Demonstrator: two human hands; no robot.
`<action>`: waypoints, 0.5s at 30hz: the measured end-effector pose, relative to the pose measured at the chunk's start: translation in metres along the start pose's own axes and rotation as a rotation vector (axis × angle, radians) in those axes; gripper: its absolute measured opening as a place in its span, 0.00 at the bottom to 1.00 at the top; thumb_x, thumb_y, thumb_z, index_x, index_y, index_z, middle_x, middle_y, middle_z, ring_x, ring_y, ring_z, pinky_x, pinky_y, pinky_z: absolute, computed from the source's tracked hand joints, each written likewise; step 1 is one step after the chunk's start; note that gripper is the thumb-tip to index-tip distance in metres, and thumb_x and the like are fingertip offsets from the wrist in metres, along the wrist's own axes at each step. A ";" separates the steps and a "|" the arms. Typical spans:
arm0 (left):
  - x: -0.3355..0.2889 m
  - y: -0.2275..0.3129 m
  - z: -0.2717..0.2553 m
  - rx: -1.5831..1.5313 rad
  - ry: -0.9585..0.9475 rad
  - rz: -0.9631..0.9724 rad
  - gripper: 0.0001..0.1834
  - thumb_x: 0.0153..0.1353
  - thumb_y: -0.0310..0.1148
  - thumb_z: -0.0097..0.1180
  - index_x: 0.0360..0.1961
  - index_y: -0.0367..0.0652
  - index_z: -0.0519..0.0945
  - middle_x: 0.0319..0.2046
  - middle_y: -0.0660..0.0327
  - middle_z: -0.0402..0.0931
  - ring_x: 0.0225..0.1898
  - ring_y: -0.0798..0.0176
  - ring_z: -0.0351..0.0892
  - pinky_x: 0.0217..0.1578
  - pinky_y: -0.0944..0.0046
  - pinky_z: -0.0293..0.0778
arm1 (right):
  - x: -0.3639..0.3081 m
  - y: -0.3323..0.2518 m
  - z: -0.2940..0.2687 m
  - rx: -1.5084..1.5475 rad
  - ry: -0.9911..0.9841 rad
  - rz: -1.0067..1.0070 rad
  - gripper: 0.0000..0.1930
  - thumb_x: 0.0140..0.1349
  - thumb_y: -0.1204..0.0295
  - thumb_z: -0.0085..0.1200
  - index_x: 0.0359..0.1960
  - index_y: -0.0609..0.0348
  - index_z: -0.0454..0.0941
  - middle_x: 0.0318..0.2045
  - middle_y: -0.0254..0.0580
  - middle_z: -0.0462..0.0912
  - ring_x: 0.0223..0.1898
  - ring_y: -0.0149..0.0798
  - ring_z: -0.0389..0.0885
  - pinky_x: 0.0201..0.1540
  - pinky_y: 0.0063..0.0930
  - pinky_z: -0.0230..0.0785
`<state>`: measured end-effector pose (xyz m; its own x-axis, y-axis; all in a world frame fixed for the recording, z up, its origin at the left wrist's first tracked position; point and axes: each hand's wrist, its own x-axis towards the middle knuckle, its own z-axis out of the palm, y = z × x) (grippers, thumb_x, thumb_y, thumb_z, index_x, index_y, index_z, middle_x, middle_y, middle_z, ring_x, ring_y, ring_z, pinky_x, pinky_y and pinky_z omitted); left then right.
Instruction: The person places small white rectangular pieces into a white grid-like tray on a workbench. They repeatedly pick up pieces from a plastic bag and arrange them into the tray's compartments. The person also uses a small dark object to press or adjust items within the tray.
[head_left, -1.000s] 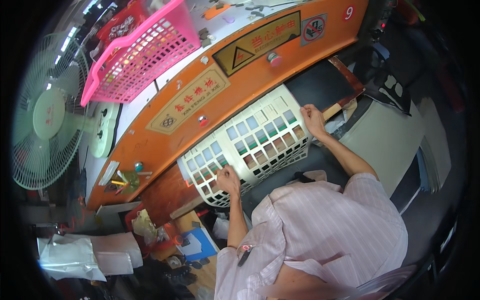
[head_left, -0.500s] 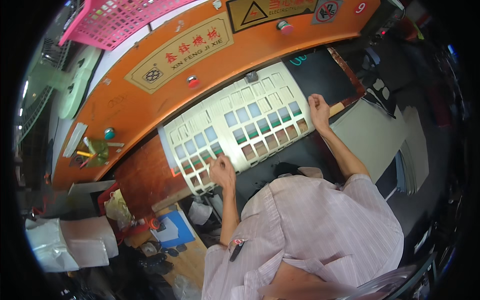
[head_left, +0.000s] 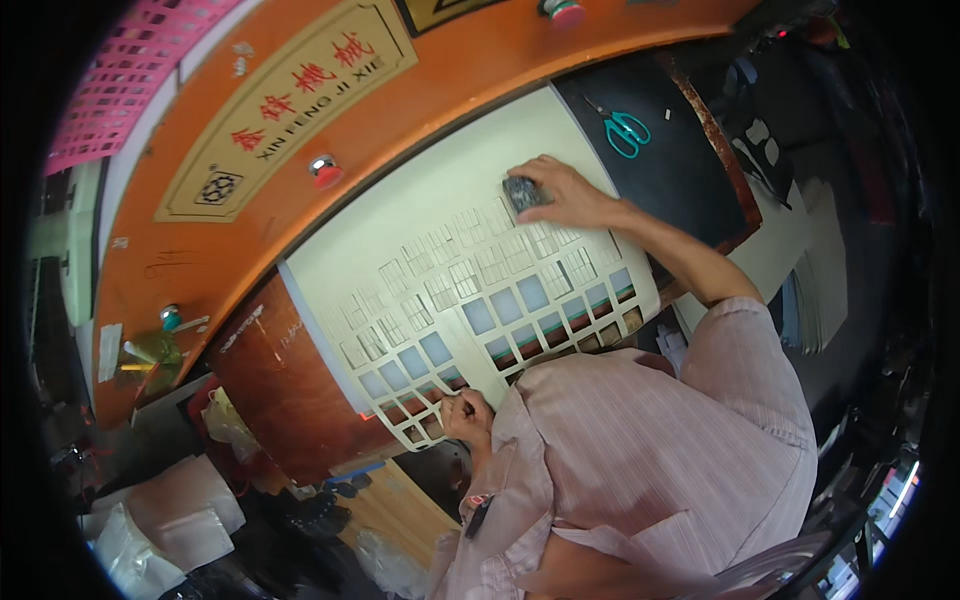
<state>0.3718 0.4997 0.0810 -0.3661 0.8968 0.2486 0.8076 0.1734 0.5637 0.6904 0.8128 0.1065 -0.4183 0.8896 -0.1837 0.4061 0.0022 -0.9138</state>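
Observation:
A cream sheet [head_left: 435, 190] with rows of rectangular cut-outs lies over the machine bed, its far part plain. Near its middle, my right hand [head_left: 565, 193] has its fingers closed around a small dark block [head_left: 523, 195], held at the sheet's surface. My left hand [head_left: 466, 415] is curled at the near edge, with a strip between the windows in its fingers. Several windows along the near rows are open, while others farther away still hold their pieces. Part of the near edge is hidden by my body.
Teal-handled scissors [head_left: 627, 133] lie on the black surface at the right. An orange machine front [head_left: 250, 215] with a red button [head_left: 325, 171] rises along the far side. A reddish-brown board [head_left: 290, 385] is at the left. Stacked grey sheets [head_left: 820, 265] stand at the right.
My right hand has left the sheet's right edge and taken hold of the dark block. More of the sheet's plain far part shows, and its cut-out rows sit nearer to me. The scissors now show fully.

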 end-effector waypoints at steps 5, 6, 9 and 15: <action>-0.002 0.003 -0.007 0.013 -0.061 -0.043 0.18 0.64 0.25 0.63 0.16 0.37 0.75 0.16 0.59 0.62 0.16 0.59 0.60 0.19 0.55 0.53 | 0.002 0.000 -0.047 0.212 0.250 0.184 0.37 0.61 0.63 0.72 0.70 0.65 0.71 0.60 0.52 0.81 0.59 0.43 0.81 0.62 0.38 0.76; -0.003 0.003 -0.009 0.014 -0.067 -0.056 0.18 0.65 0.25 0.62 0.16 0.37 0.75 0.16 0.59 0.62 0.16 0.59 0.61 0.19 0.56 0.53 | -0.002 -0.001 -0.049 0.067 0.223 0.116 0.38 0.61 0.63 0.72 0.70 0.64 0.71 0.61 0.52 0.80 0.61 0.44 0.80 0.64 0.39 0.75; -0.003 0.004 -0.008 0.008 -0.085 -0.081 0.19 0.66 0.25 0.62 0.16 0.37 0.75 0.16 0.59 0.62 0.17 0.61 0.60 0.19 0.57 0.53 | -0.023 0.002 -0.039 -0.204 0.080 0.003 0.38 0.59 0.62 0.73 0.69 0.64 0.71 0.63 0.55 0.75 0.67 0.51 0.72 0.71 0.43 0.67; 0.000 0.004 -0.009 -0.016 -0.061 -0.062 0.18 0.65 0.26 0.63 0.16 0.37 0.76 0.16 0.60 0.62 0.17 0.62 0.60 0.19 0.57 0.53 | -0.028 0.024 -0.021 -0.273 0.023 -0.122 0.39 0.59 0.63 0.73 0.69 0.65 0.69 0.64 0.55 0.74 0.67 0.54 0.70 0.72 0.44 0.66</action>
<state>0.3709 0.4972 0.0903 -0.3861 0.9077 0.1641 0.7763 0.2237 0.5893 0.7290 0.7975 0.0977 -0.4597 0.8855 -0.0676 0.5586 0.2292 -0.7971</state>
